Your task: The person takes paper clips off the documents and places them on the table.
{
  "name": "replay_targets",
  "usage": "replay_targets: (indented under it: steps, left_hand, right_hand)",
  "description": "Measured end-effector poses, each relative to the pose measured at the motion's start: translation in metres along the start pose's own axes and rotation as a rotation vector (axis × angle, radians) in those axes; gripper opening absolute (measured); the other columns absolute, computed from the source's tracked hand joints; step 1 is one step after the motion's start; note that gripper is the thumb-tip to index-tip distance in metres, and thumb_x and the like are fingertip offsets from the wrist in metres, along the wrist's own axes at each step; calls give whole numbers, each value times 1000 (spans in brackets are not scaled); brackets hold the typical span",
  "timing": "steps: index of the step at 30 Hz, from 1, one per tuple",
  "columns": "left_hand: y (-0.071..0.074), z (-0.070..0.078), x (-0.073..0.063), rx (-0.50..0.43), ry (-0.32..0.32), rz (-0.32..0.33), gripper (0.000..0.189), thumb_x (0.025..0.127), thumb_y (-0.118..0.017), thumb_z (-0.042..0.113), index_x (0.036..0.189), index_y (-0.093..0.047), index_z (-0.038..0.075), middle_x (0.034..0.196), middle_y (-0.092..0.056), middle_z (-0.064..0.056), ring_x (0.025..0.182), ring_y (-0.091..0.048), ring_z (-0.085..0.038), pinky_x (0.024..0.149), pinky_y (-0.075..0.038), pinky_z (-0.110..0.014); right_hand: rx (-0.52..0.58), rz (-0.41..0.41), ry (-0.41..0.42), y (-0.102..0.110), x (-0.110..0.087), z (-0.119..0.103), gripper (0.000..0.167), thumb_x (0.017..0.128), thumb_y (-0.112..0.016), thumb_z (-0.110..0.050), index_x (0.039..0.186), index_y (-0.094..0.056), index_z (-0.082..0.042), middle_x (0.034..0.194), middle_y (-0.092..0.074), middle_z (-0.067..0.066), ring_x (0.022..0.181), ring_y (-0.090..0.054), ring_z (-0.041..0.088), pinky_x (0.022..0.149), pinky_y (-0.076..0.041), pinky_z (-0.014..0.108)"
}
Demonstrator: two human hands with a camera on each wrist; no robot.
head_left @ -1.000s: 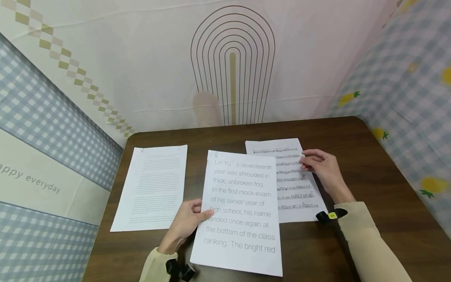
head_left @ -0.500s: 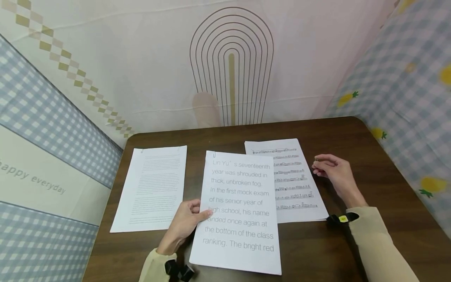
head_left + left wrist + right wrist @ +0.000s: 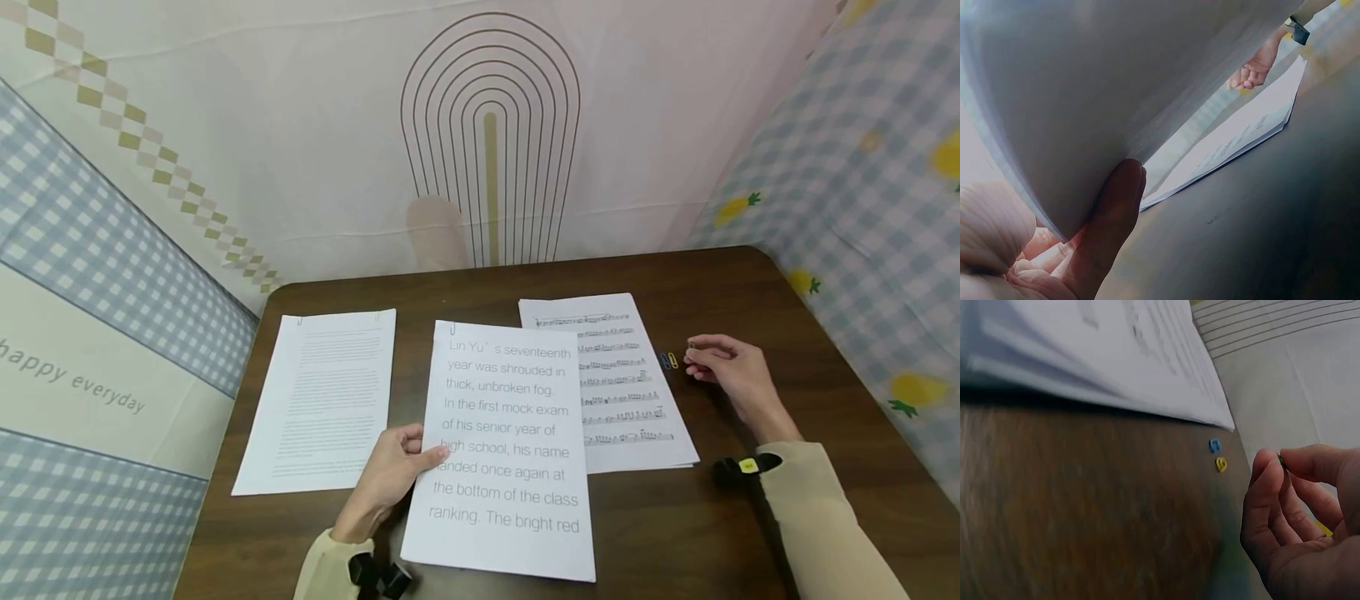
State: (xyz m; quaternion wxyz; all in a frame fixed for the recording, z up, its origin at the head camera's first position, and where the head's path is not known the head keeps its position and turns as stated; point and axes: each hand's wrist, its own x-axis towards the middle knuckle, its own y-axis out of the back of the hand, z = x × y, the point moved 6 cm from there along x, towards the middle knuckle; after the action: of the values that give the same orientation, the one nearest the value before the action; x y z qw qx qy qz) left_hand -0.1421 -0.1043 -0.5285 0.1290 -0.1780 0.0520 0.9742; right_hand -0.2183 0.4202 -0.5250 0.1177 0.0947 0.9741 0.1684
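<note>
My left hand [image 3: 392,468] grips the left edge of a stack of large-print sheets [image 3: 502,450], thumb on top. A paper clip [image 3: 453,328] sits at that stack's top left corner. In the left wrist view, the raised sheets [image 3: 1116,75] show their underside above the table. My right hand [image 3: 731,373] pinches a small dark paper clip [image 3: 1282,462] between thumb and fingertip, mostly hidden. Beside it on the table lie a blue paper clip [image 3: 664,361] and a yellow paper clip [image 3: 673,360], just right of the sheet music [image 3: 618,383].
On the left lies another stack of small-print pages [image 3: 333,400], with clips along its top edge. The large-print stack overlaps the sheet music's left side. A brown wooden table [image 3: 750,292] bears everything, with a patterned cloth [image 3: 337,150] hanging behind its far edge.
My right hand has moved right, from the sheet music's right edge to over the bare wood. The blue and yellow paper clips have come into view. My left hand keeps its grip.
</note>
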Motion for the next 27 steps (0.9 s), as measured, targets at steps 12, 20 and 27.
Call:
replay_targets:
  steps: [12, 20, 27]
  left_hand:
    - [1, 0, 1, 2, 5, 0, 30, 98, -75, -1, 125, -69, -12, 101, -84, -23, 80, -84, -27, 69, -69, -34]
    - [1, 0, 2, 3, 3, -3, 32, 98, -75, -1, 127, -69, -12, 102, -84, -23, 81, -85, -28, 70, -69, -34]
    - [1, 1, 1, 9, 2, 2, 31, 98, -75, -1, 126, -69, -12, 101, -84, -23, 81, -85, -29, 70, -69, -34]
  right_hand:
    - [-238, -67, 22, 0, 8, 2, 39, 111, -64, -19, 141, -63, 7, 97, -78, -8, 79, -73, 0, 72, -65, 21]
    - [-409, -115, 51, -2, 13, -5, 35, 110, -64, -14, 137, -67, 8, 116, -78, 26, 76, -72, 3, 68, -64, 22]
    - [-465, -172, 6, -3, 18, -8, 37, 110, -65, -15, 138, -68, 9, 106, -79, 18, 75, -70, 6, 67, -63, 23]
